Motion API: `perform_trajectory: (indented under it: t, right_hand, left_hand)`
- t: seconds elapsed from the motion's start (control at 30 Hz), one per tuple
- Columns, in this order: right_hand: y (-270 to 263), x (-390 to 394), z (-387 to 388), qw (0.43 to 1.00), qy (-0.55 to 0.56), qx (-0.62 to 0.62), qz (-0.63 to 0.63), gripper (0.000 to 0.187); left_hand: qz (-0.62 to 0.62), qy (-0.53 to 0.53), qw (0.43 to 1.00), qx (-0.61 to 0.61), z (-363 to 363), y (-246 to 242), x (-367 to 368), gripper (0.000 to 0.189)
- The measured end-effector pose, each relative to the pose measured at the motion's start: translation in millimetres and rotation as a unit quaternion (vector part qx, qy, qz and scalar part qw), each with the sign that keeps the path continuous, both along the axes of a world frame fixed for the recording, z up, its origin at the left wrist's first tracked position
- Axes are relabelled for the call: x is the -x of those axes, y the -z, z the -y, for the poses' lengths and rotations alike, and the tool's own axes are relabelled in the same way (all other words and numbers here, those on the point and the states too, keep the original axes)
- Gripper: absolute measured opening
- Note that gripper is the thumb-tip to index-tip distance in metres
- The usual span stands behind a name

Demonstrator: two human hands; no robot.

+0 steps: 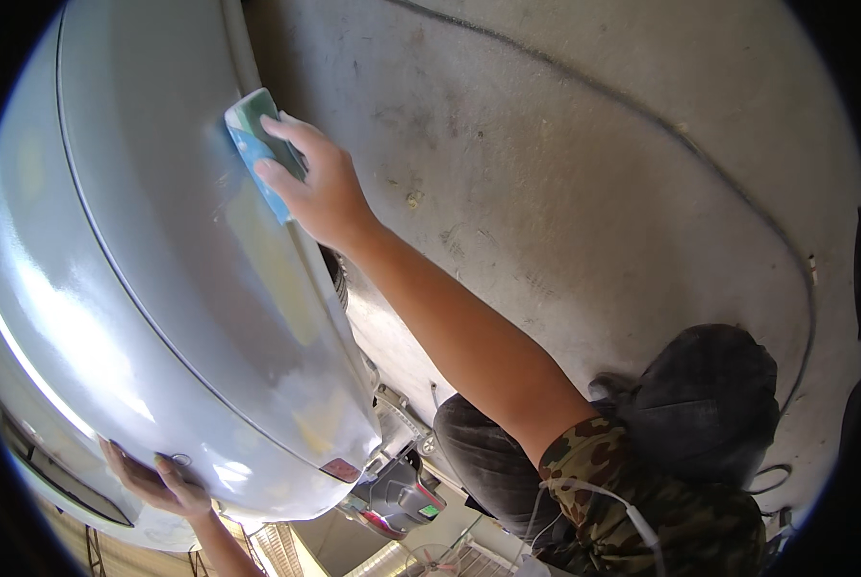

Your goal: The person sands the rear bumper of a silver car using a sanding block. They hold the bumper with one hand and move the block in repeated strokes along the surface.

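Observation:
My right hand grips a sanding block with a pale edge and a green upper side. A blue abrasive sheet shows along its side, against a silver-grey car body panel near its lower edge. Beside the block, a yellowish filler patch runs along the panel, and a smaller one lies nearer the corner. My left hand rests with fingers spread on the car's upper bodywork, close to a small round fitting. It holds nothing visible; its palm is hidden.
A dark hose or cable curves over the concrete floor. My bent legs are at lower right, with a white cord hanging by my camouflage sleeve. A red lamp marks the car's corner; another vehicle stands beyond.

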State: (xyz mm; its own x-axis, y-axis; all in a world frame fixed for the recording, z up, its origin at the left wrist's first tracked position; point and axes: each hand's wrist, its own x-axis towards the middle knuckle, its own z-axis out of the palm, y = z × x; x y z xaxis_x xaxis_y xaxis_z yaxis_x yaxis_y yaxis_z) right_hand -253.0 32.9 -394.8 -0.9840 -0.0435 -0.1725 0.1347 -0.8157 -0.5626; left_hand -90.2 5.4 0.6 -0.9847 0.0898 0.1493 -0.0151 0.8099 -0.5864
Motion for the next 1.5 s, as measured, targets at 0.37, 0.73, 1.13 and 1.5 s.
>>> perform_trajectory:
  t: [0.37, 0.73, 1.13, 1.5]
  right_hand:
    - [-5.2, -24.2, -1.4, 0.999, -0.025, -0.027, 0.001, 0.050]
    - [-13.1, -40.6, -8.5, 0.999, -0.034, -0.039, -0.004, 0.049]
    - [-17.6, -46.5, -19.3, 0.995, -0.092, -0.027, 0.013, 0.049]
    - [-8.5, -60.2, -10.5, 0.991, -0.134, 0.004, 0.028, 0.051]
  left_hand:
    - [0.005, -0.002, 1.000, 0.006, -0.9, 0.6, -0.3, 0.067]
    - [0.006, -0.010, 1.000, 0.007, 1.7, -2.8, -3.6, 0.065]
    - [0.005, -0.003, 1.000, 0.008, -1.1, 1.0, -0.6, 0.066]
    - [0.012, 0.001, 1.000, -0.010, -3.3, 2.6, 0.9, 0.061]
